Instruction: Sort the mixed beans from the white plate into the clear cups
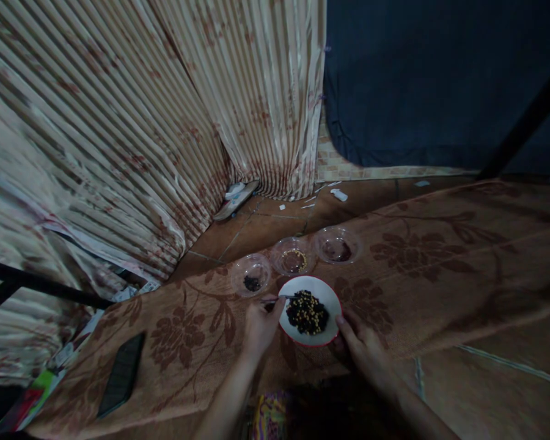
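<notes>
A white plate [286,324] with a red rim holds a heap of small black and yellow pieces [308,313], like beans and corn kernels. My right hand [360,342] grips its right edge, thumb on the rim and fingers underneath. Pinched in my left hand [262,324] is a thin metal utensil [270,300]; its tip reaches over the heap, and its exact kind is unclear. Just beyond the plate stand three clear plastic bowls: one with black bits [251,282], one with yellow bits [297,261], and one with dark reddish bits [345,250].
A brown floral cloth [201,373] covers the surface, with a dark phone [122,374] lying at left. Striped curtains [165,122] and a dark blue cloth [440,85] hang beyond. On the tiled floor are a skateboard [238,200] and a small white bottle [339,195].
</notes>
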A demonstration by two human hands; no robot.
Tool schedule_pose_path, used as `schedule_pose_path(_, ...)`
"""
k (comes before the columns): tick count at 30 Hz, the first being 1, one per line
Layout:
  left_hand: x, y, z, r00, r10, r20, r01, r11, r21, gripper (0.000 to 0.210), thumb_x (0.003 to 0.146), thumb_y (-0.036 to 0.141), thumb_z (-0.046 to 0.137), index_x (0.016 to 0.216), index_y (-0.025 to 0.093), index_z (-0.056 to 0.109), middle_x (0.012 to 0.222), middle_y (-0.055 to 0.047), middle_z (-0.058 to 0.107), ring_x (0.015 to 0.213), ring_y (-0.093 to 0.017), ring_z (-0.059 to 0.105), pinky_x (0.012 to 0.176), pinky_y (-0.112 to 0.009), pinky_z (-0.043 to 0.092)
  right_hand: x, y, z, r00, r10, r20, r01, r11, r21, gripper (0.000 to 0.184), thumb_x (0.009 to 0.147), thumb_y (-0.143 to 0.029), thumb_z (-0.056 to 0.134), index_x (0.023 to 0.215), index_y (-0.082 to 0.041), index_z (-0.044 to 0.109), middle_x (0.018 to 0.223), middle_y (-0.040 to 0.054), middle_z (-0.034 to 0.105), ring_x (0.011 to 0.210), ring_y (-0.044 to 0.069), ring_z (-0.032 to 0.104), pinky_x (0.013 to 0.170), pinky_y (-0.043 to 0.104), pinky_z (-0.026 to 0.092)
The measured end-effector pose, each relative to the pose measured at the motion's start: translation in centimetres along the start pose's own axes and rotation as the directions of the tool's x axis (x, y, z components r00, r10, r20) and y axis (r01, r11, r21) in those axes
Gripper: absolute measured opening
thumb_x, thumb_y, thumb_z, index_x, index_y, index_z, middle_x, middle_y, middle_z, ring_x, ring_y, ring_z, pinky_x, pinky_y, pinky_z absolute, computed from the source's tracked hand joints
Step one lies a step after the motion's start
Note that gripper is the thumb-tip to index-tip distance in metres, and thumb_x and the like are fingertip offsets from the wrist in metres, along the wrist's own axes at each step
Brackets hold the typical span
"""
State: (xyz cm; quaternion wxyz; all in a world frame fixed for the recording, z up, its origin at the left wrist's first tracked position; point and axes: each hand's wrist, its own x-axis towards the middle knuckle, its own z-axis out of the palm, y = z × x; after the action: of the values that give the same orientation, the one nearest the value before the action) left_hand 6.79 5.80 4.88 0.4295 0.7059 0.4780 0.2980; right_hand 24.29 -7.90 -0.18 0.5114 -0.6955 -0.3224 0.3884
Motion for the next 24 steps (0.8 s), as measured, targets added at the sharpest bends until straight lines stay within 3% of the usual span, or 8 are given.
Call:
schedule_pose_path(8,1.0,-0.1,1.0,0.999,0.023,-0.025,-0.023,1.0,0.006,0.024,0.077,0.037,0.067,0.084,0.016,0.077,0.072,-0.004,0.074,0.06,-0.016,0.064,0.052,-0.022,0.045,0.0,0.2,-0.1,0.999,-0.024,0.042,0.024,1.0,0.005,0.063,0.087,-0.064,0.043,0.121,-0.014,0.062,0.067,0.0049,0.071,0.067,0.022,0.068,0.062,0.028,0.051)
schedule_pose_path(15,0.8,0.2,1.2,0.998,0.031,0.046,-0.029,0.998,-0.048,0.019,0.076,0.035,0.069,0.082,0.019,0.077,0.075,-0.003,0.074,0.065,-0.016,0.066,0.055,-0.021,0.046,0.0,0.4,0.0,0.999,-0.042,-0.01,0.042,0.999,-0.022,0.058,0.088,-0.062,0.045,0.12,-0.017,0.063,0.097,0.0094,0.074,0.088,0.024,0.07,0.076,0.03,0.052)
schedule_pose_path(20,-0.1,-0.2,0.5,0.999,-0.044,-0.003,0.043,0.995,-0.086,0.023,0.074,0.039,0.071,0.075,0.017,0.074,0.06,-0.001,0.068,0.05,-0.012,0.058,0.048,-0.021,0.042,-0.1,0.3,0.1,1.0,-0.031,-0.001,0.031,1.0,-0.002,0.056,0.088,-0.061,0.045,0.12,-0.018,0.063,0.086,0.008,0.075,0.079,0.023,0.071,0.069,0.029,0.054)
schedule_pose_path(24,-0.4,0.0,0.5,0.985,-0.165,-0.055,0.148,0.962,-0.231,0.029,0.072,0.043,0.071,0.068,0.014,0.069,0.055,0.001,0.063,0.042,-0.01,0.053,0.043,-0.02,0.04,0.0,0.7,0.2,0.999,-0.032,-0.03,0.032,0.999,-0.006,0.053,0.088,-0.06,0.047,0.115,-0.018,0.065,0.092,0.0086,0.075,0.084,0.024,0.071,0.073,0.031,0.054)
